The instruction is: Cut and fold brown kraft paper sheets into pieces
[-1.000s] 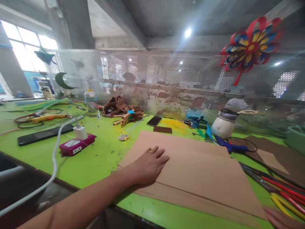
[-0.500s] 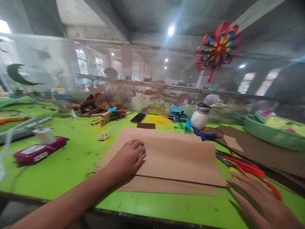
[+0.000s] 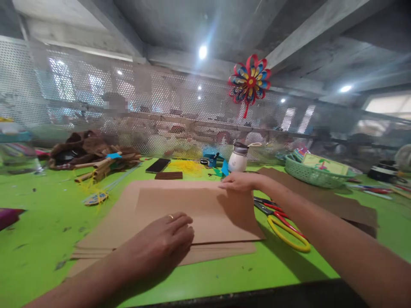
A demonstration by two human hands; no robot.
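A stack of brown paper sheets [image 3: 105, 226] lies on the green table, with a smaller creased brown paper sheet [image 3: 199, 209] on top. My left hand [image 3: 167, 237] rests on the paper near its front edge, palm down, fingers together and slightly bent, a ring on one finger. At the far right edge of the top sheet, my right hand [image 3: 239, 182] has its fingertips closed on the paper; the thumb is partly hidden. Beneath my right forearm lie scissors with yellow handles [image 3: 289, 237] and another pair with red handles [image 3: 284, 214].
Behind the paper are a phone [image 3: 158, 165], a brown strip [image 3: 168, 175], yellow shreds [image 3: 188, 168] and a white jar [image 3: 238, 158]. Rolled brown pieces [image 3: 102, 167] lie left. A green basket [image 3: 316, 173] stands on dark brown sheets [image 3: 349, 209] at right. A paper flower [image 3: 250, 81] hangs above.
My right hand has moved from beside the scissors up to the far right edge of the paper. My left hand stays on the sheet. The view has turned right.
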